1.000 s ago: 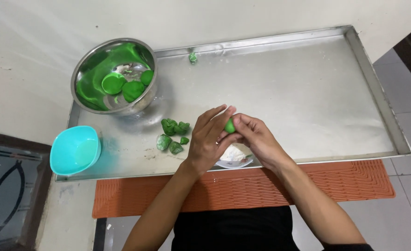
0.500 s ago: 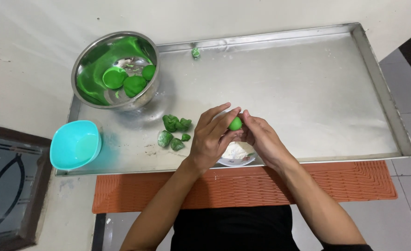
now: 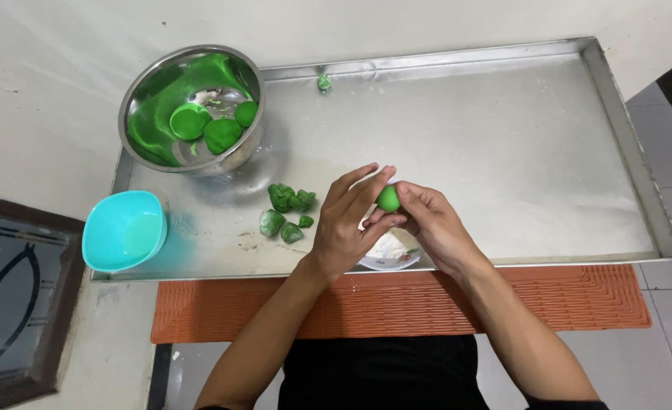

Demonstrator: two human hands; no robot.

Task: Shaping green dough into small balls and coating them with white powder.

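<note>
The person's left hand (image 3: pixel 349 228) and right hand (image 3: pixel 433 225) are bare, without gloves, rings or a watch. Both forearms are uncovered to the elbows. A plain black cloth top (image 3: pixel 381 373) covers the torso at the near edge.

Bystanders on the long shallow metal tray (image 3: pixel 503 114)

Far left, a round steel bowl (image 3: pixel 142 91) holds green dough pieces; near left sits a turquoise plastic bowl (image 3: pixel 123 231). Torn green dough scraps (image 3: pixel 287 209) lie mid-tray, one green crumb (image 3: pixel 324 81) at the far rim. An orange ribbed mat (image 3: pixel 397 300) lies along the near edge.
</note>
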